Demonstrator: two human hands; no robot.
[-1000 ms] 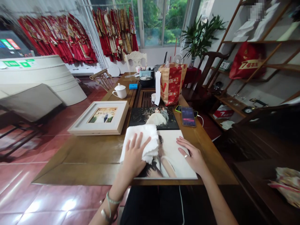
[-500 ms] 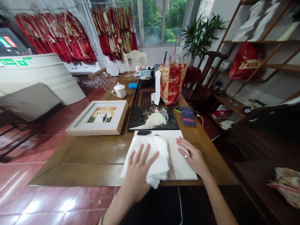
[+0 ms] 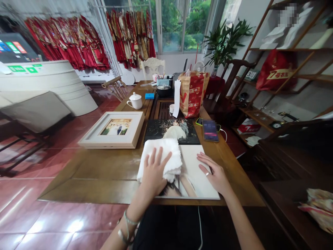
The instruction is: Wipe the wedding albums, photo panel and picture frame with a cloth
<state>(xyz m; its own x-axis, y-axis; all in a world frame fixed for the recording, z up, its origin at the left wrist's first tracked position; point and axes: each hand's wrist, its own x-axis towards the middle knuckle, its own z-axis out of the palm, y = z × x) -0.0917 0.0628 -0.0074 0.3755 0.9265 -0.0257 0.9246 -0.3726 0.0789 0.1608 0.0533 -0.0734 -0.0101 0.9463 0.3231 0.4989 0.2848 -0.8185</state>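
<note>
Left hand [image 3: 154,173]: ours is palm down on the cloth, fingers spread well apart, so we're not pinching it
Cloth [image 3: 173,152]: white and fluffy, lying over the left part of the near photo, its far edge just about at the dark one
Near photo [image 3: 191,158]: pale print lying flat at the near edge of the table [image 3: 96,173], partly hidden by our cloth
Right hand [image 3: 215,175]: ring on, laid along the right edge of that print, thumb away from the fingers; we can't tell if any fingertips hook under
Dark photo [image 3: 156,131]: flat, just beyond the near one
Frame [image 3: 87,135]: pale, lying face up on the left
Phone [image 3: 211,132]: right side, near our paper bag [image 3: 194,93]
Cup [image 3: 136,101]: white, lidded, farther off beyond the frame
</note>
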